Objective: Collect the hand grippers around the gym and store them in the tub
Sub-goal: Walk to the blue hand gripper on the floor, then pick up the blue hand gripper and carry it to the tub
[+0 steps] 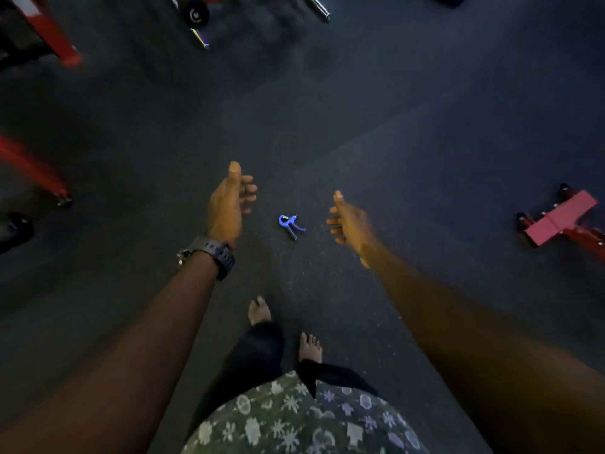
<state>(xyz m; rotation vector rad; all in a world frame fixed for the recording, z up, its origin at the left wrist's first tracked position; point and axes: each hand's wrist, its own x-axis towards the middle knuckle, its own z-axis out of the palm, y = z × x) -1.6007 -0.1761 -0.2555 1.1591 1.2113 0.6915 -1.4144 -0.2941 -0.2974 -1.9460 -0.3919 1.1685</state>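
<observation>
A blue hand gripper [291, 225] lies on the dark rubber gym floor [393, 142], straight ahead of my bare feet. My left hand [229, 199], with a dark watch on its wrist, hovers to the left of it, fingers loosely curved and holding nothing. To the right of the hand gripper my right hand [348, 221] is held out the same way, thumb up, with nothing in it. Neither hand touches the hand gripper. No tub is in view.
Red machine legs [52, 34] stand at the far left, another red leg [36, 173] lower down. A barbell end [198, 24] lies at the top. A red bench foot [561, 217] sits at the right.
</observation>
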